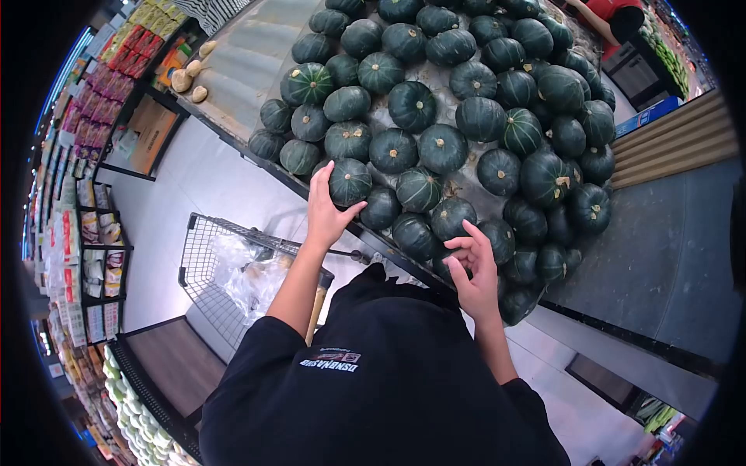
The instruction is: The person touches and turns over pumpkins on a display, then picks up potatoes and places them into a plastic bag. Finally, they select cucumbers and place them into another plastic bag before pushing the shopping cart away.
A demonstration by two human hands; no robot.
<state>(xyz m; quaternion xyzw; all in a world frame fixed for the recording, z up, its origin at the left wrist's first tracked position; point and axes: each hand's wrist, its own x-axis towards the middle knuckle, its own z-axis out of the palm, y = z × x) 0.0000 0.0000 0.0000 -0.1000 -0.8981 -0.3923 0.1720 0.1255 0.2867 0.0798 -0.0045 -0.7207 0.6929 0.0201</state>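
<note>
L hand: left hand (328, 216) on front pumpkin (350, 182), fingers along its left side, thumb at its near right side; wide C-shaped hold. Can't tell if any wt is taken.
R hand: right hand (475, 276) half curled, thumb apart from fingers, nothing in it. Index tip overlaps stem pumpkin (453, 217) in view; contact unclear.
Front pumpkin: dk green, round, at near edge of pumpkin pile (442, 147), left of ctr, w/ other pumpkins close behind & to the right.
Pile: many dk green pumpkins, some w/ pale stripes, most w/ tan stems; densest on the right.
Bench: display bench (260, 58), bare ribbed surface at far left; a few tan roundish items (183, 81) near its left corner.
Cart: wire cart (203, 252) on floor, left of person, w/ clear plastic bag (252, 272) inside.
Shirt: black shirt (373, 412), small white print on chest.
Left bkgd: stocked shelves (109, 93), packets in rows.
Right: dk counter (660, 256) beside pile, tan ribbed panel (676, 151) behind it.
Top R: another person (610, 9), red top, partly cut off.
</note>
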